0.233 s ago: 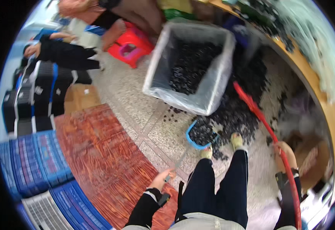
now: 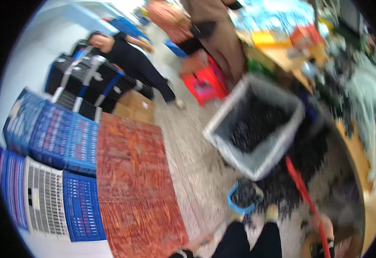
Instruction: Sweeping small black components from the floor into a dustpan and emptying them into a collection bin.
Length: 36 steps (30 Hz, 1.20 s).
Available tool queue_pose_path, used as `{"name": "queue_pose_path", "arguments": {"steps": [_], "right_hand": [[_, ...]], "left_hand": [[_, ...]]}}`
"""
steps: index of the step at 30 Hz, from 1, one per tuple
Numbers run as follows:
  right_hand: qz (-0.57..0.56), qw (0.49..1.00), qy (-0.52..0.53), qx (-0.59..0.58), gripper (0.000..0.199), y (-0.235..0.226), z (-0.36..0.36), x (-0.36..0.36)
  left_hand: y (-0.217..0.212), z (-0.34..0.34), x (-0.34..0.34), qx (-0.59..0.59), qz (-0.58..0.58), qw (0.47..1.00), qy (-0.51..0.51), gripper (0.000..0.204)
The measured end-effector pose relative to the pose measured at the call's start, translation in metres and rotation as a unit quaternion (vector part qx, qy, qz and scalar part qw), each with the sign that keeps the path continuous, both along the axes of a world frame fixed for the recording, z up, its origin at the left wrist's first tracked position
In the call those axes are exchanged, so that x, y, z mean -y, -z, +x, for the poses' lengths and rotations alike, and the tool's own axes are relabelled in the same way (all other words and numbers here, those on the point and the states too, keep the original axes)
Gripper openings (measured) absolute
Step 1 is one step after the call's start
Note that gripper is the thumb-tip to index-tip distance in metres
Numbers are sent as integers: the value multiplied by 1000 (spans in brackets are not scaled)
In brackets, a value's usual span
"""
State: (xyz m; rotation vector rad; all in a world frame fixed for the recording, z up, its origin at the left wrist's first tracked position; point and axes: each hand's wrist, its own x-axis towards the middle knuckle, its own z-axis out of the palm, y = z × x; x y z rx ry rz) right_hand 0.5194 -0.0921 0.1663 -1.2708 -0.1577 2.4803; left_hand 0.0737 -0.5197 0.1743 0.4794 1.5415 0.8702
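With the right hand (image 2: 326,226) wrapped round the red stick (image 2: 302,187), the left hand (image 2: 195,244) too blurred to tell, tilting the dustpan (image 2: 232,204) could spill black pieces (image 2: 245,195) over its edge.

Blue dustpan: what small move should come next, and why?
Perhaps raise the blue dustpan toward the lined bin: dark pieces are already heaped in the pan, and the bin, close by, holds similar-looking ones.

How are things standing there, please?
Right hand gripping red stick; left hand blurred. Blue dustpan by the feet, black pieces inside. Plastic-lined bin close beyond.
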Motion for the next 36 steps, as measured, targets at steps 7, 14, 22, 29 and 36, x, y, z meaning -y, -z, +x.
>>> {"name": "queue_pose_path", "arguments": {"steps": [7, 14, 22, 29, 36], "right_hand": [[193, 900, -357, 159, 15, -110, 7, -35], [479, 737, -420, 227, 18, -64, 83, -19], [73, 953, -233, 181, 14, -78, 106, 3], [-242, 940, -197, 139, 12, -28, 151, -32], [-248, 921, -261, 148, 13, -33, 171, -63]], "left_hand": [[-64, 106, -50, 242, -40, 917, -315, 32], [-73, 200, -5, 319, 20, 862, -393, 24], [-44, 285, 35, 143, 120, 943, -275, 21], [-48, 333, 6, 418, -22, 681, -601, 6], [-54, 376, -37, 392, -16, 646, -655, 10]]}}
